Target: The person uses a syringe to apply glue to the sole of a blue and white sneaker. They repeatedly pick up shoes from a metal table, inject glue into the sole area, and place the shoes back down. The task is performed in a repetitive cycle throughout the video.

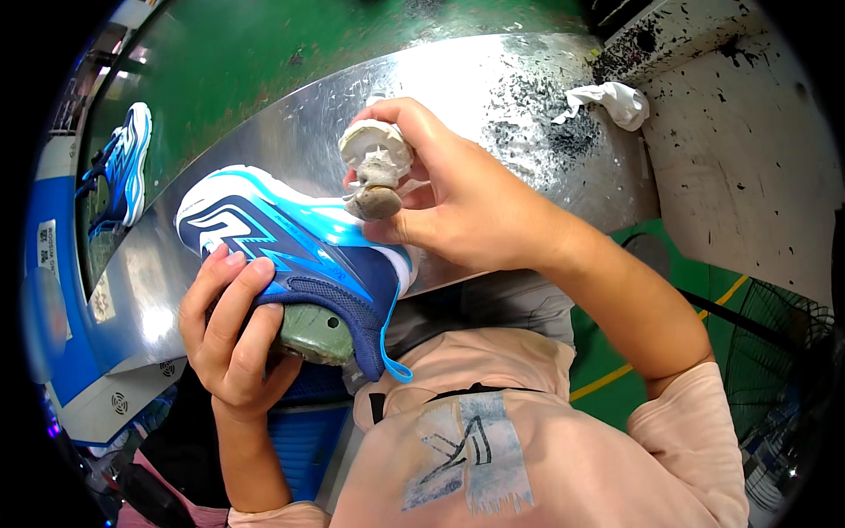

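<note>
A blue, navy and white sports shoe [339, 220] lies on its side, sole edge up, with a green shoe last [308, 330] filling its opening. My left hand [231, 326] grips it around the navy upper, fingertips on the white zigzag trim. Above the heel, my right hand [440, 189] is closed around an off-white, lumpy object [377, 167] with a rounded, greyish end. That end is close to the shoe's sole edge; whether they touch, I cannot tell. The object looks caked with dried residue, and its kind is unclear.
Under the shoe is a shiny metal worktop [308, 114] with dark stains. A crumpled white cloth [616, 104] lies at its far right, beside a spattered panel [739, 158]. Another blue shoe [128, 172] stands far left near a green surface [220, 53]. A black wire-cage fan [775, 370] is at right.
</note>
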Demonstrator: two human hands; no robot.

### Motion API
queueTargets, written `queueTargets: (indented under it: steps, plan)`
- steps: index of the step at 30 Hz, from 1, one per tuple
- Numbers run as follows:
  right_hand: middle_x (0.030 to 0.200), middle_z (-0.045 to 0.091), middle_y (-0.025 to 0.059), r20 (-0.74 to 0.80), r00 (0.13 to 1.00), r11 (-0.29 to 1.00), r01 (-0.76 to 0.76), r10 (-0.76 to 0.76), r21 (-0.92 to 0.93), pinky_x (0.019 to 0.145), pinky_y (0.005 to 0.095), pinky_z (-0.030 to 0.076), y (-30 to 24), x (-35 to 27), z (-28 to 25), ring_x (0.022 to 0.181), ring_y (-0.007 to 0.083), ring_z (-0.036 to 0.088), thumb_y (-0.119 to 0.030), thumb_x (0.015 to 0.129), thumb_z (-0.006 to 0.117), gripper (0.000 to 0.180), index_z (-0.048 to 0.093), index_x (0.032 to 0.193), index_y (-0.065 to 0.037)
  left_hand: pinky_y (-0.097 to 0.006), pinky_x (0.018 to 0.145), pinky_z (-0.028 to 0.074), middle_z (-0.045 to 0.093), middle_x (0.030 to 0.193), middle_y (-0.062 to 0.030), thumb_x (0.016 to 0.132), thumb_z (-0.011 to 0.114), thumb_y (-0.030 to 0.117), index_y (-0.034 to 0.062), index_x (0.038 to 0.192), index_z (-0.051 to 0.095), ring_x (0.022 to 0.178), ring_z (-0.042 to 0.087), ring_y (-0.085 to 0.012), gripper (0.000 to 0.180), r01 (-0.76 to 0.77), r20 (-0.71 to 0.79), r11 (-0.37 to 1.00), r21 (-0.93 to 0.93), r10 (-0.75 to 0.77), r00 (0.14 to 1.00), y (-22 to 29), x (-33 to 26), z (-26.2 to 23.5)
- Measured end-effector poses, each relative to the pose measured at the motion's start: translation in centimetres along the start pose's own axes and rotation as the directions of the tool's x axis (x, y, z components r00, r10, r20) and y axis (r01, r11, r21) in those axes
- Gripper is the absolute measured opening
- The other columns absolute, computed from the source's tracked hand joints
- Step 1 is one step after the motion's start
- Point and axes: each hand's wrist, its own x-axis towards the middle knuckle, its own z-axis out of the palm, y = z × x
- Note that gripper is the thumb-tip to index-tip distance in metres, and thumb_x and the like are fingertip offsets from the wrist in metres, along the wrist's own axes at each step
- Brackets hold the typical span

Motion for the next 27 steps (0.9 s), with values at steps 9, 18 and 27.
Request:
queueTargets:
  steps: [9, 18, 27]
  plan:
    - [0.108, 0.056, 0.0082, -0.022, 0.999, 0.991, 0.020, -0.023, -0.136, 0.083, 0.0306, 0.052, 0.1, -0.2, -1.0, 0.098, 0.0147, 0.057, -0.009, 0.079, 0.073, 0.059, 0.038, 0.127, -0.009, -0.053, 0.094, 0.046, 0.062, 0.112, -0.0174, 0.055, 0.070, 0.004, 0.0032, 0.097, 0.055, 0.106, 0.055, -0.0387, 0.045, 0.006, 0.017, 1.000, -0.020, -0.006, 1.000, -0.1, 1.2, -0.1]
    - [0.080, 0.053, 0.0027, -0.377, 0.926, 0.944, -0.110, -0.017, -0.313, 0.062, 0.0240, 0.041, 1.0, -9.6, -4.8, 0.062, 0.0098, 0.044, -0.046, 0.069, 0.081, 0.083, 0.038, 0.126, -0.004, -0.051, 0.094, 0.046, 0.062, 0.112, -0.0167, 0.052, 0.073, 0.003, 0.0036, 0.097, 0.056, 0.107, 0.055, -0.0386, 0.048, 0.024, 0.058, 0.999, -0.026, -0.023, 0.998, -0.4, 2.0, 0.6]
    - [0.073, 0.048, 0.0010, -0.045, 0.990, 0.465, 0.101, -0.131, 0.879, 0.047, 0.0173, 0.029, -0.7, -10.5, -1.1, 0.058, 0.0042, 0.035, -0.096, 0.054, 0.039, 0.116, 0.040, 0.122, -0.002, -0.052, 0.094, 0.046, 0.062, 0.113, -0.0169, 0.057, 0.067, 0.004, 0.0041, 0.096, 0.053, 0.107, 0.055, -0.0387, 0.042, 0.029, 0.023, 0.999, 0.029, -0.029, 0.999, 0.4, 0.6, -0.1]
